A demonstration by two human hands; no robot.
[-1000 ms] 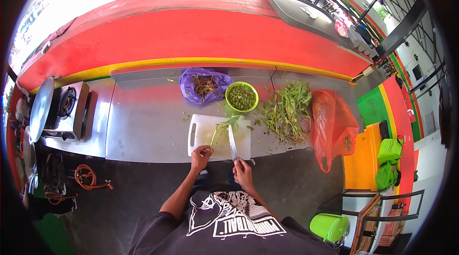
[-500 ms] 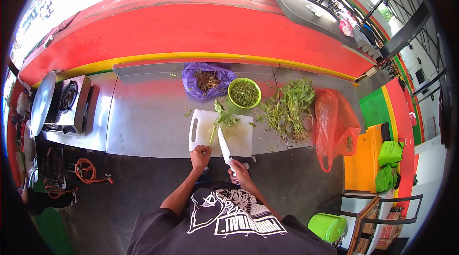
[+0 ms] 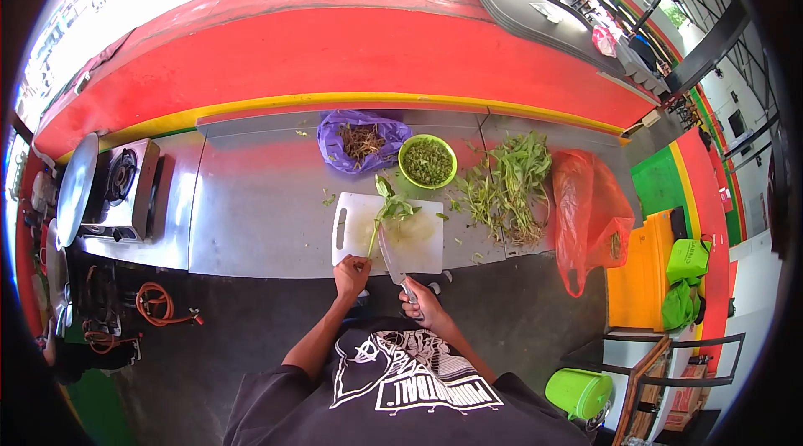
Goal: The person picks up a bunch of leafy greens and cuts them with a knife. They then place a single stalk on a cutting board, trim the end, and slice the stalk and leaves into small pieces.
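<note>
A leafy green stalk (image 3: 390,208) lies across the white cutting board (image 3: 428,255), its leaves pointing away from me. My left hand (image 3: 351,273) pinches the stalk's lower end at the board's near edge. A kitchen knife (image 3: 390,257) is gripped by its handle in my right hand (image 3: 421,302), the blade slanting up and left over the board, with its tip close beside the stalk. Behind the board stands a lime-green bowl (image 3: 454,168) filled with chopped greens. To its left, a purple plastic bag (image 3: 332,141) holds brownish roots and stems.
Uncut leafy greens (image 3: 512,187) are heaped right of the board. Beside them an orange-red plastic bag (image 3: 577,212) hangs over the counter's front edge. At the left is a gas stove (image 3: 125,187). A red ledge (image 3: 351,48) runs behind the steel counter (image 3: 251,220).
The knife blade has turned and shifted slightly left and down, closer to the stalk. My left hand keeps its hold in nearly the same place.
</note>
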